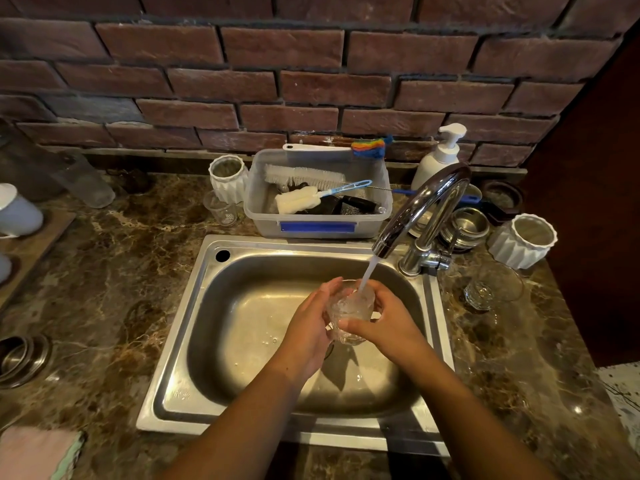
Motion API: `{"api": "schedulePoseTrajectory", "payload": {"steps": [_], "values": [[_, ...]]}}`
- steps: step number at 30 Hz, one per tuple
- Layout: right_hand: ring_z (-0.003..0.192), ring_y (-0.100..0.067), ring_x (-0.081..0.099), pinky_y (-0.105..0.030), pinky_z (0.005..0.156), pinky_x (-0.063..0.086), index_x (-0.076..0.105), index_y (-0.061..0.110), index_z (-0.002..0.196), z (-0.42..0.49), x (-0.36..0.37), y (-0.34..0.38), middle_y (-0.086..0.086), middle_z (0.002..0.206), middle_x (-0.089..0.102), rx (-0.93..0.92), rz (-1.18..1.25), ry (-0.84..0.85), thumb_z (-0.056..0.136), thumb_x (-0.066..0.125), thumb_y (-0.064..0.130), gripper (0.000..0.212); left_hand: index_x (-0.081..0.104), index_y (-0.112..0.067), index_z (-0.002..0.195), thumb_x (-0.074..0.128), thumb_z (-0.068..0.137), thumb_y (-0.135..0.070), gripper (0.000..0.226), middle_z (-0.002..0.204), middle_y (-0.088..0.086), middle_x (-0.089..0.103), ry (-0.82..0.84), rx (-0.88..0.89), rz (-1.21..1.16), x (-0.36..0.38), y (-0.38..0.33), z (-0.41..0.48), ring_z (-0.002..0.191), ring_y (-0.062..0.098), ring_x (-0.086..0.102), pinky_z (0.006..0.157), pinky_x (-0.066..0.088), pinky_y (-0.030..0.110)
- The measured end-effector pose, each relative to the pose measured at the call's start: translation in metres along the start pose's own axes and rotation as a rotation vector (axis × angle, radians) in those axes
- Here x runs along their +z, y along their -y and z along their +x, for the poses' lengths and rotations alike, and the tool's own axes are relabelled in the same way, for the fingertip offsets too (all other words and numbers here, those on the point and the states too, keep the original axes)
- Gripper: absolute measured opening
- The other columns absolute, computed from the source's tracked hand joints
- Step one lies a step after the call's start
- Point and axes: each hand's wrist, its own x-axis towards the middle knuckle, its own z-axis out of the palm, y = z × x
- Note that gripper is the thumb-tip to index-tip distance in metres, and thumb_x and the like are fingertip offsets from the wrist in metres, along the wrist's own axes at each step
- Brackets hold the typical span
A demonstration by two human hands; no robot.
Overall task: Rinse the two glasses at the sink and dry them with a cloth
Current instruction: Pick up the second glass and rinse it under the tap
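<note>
Over the steel sink (242, 341) I hold a clear glass (351, 308) upright under the running tap (420, 209). Water streams into its mouth. My left hand (308, 327) wraps its left side and my right hand (388, 320) wraps its right side, thumb across the front. A second clear glass (491, 287) stands on the marble counter right of the sink, near the tap's base. A pink and green cloth (38, 452) lies at the counter's front left corner.
A plastic tub (318, 223) with brushes sits behind the sink. A soap pump bottle (440, 157), white ribbed cups (523, 240) (228, 178), a small glass (221, 209) and steel bowls (464, 226) (20, 358) stand around on the counter. A brick wall rises behind.
</note>
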Motion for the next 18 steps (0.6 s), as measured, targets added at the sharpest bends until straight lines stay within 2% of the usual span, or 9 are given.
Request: {"api": "schedulePoseTrajectory", "payload": {"steps": [2,4,7,9,11,13,15,17,18], "values": [[0.102,0.003,0.064,-0.013,0.076,0.053,0.051,0.032,0.130,0.000,0.000,0.002,0.014,0.114,0.066,-0.014,-0.005,-0.025,0.078,0.084,0.022,0.062,0.064,-0.025,0.131,0.037,0.104,-0.046,0.044,0.127,0.007,0.070,0.025,-0.054,-0.076,0.004,0.004,0.000,0.120,0.024,0.065,0.095,0.054,0.039],[0.096,0.005,0.066,-0.015,0.078,0.055,0.048,0.031,0.131,0.000,0.002,0.005,0.015,0.111,0.067,-0.026,-0.049,-0.047,0.083,0.080,0.029,0.058,0.063,-0.025,0.132,0.034,0.102,-0.052,0.049,0.125,0.007,0.072,0.041,-0.097,-0.126,0.007,0.006,-0.001,0.119,0.023,0.066,0.088,0.056,0.036],[0.097,-0.004,0.066,-0.029,0.082,0.058,0.047,0.032,0.123,0.003,0.008,0.008,0.012,0.107,0.066,-0.043,-0.246,-0.100,0.086,0.069,0.054,0.049,0.060,-0.020,0.133,0.035,0.096,-0.061,0.061,0.126,0.008,0.072,0.080,-0.131,-0.162,0.011,0.009,-0.002,0.125,0.023,0.063,0.099,0.051,0.042],[0.095,-0.008,0.063,-0.031,0.079,0.058,0.049,0.025,0.121,0.006,0.012,0.012,0.006,0.108,0.061,-0.067,-0.446,-0.156,0.086,0.053,0.068,0.056,0.063,-0.019,0.130,0.037,0.091,-0.065,0.066,0.126,0.010,0.071,0.104,-0.139,-0.169,0.013,0.010,-0.003,0.122,0.023,0.065,0.097,0.052,0.044],[0.104,-0.013,0.057,-0.033,0.086,0.057,0.053,0.019,0.126,0.012,0.016,0.013,0.001,0.117,0.053,-0.104,-0.565,-0.208,0.087,0.034,0.075,0.071,0.067,-0.021,0.125,0.038,0.091,-0.067,0.064,0.123,0.010,0.073,0.098,-0.150,-0.177,0.013,0.009,-0.001,0.117,0.023,0.069,0.094,0.054,0.046],[0.112,-0.016,0.056,-0.036,0.094,0.054,0.055,0.017,0.130,0.018,0.020,0.018,-0.002,0.123,0.049,-0.088,-0.489,-0.209,0.090,0.027,0.072,0.073,0.068,-0.024,0.123,0.037,0.093,-0.067,0.061,0.122,0.010,0.074,0.100,-0.174,-0.206,0.013,0.009,0.001,0.115,0.026,0.069,0.099,0.053,0.050],[0.108,-0.017,0.061,-0.041,0.095,0.055,0.057,0.020,0.123,0.024,0.024,0.023,-0.001,0.118,0.058,-0.028,-0.241,-0.142,0.097,0.043,0.058,0.048,0.070,-0.024,0.123,0.042,0.091,-0.069,0.062,0.126,0.012,0.071,0.118,-0.191,-0.255,0.013,0.007,0.004,0.122,0.030,0.065,0.109,0.045,0.056],[0.099,-0.019,0.068,-0.049,0.093,0.057,0.062,0.026,0.105,0.031,0.025,0.029,-0.002,0.102,0.068,0.022,-0.045,-0.095,0.097,0.055,0.047,0.023,0.075,-0.025,0.116,0.045,0.087,-0.069,0.061,0.127,0.013,0.071,0.099,-0.187,-0.303,0.014,0.004,0.008,0.124,0.032,0.063,0.112,0.040,0.058],[0.097,-0.021,0.070,-0.049,0.093,0.057,0.063,0.028,0.096,0.033,0.024,0.032,-0.003,0.098,0.070,0.044,0.023,-0.083,0.097,0.057,0.044,0.017,0.075,-0.023,0.116,0.045,0.085,-0.071,0.064,0.126,0.014,0.071,0.085,-0.191,-0.319,0.015,0.001,0.010,0.123,0.032,0.063,0.111,0.041,0.057]]}}
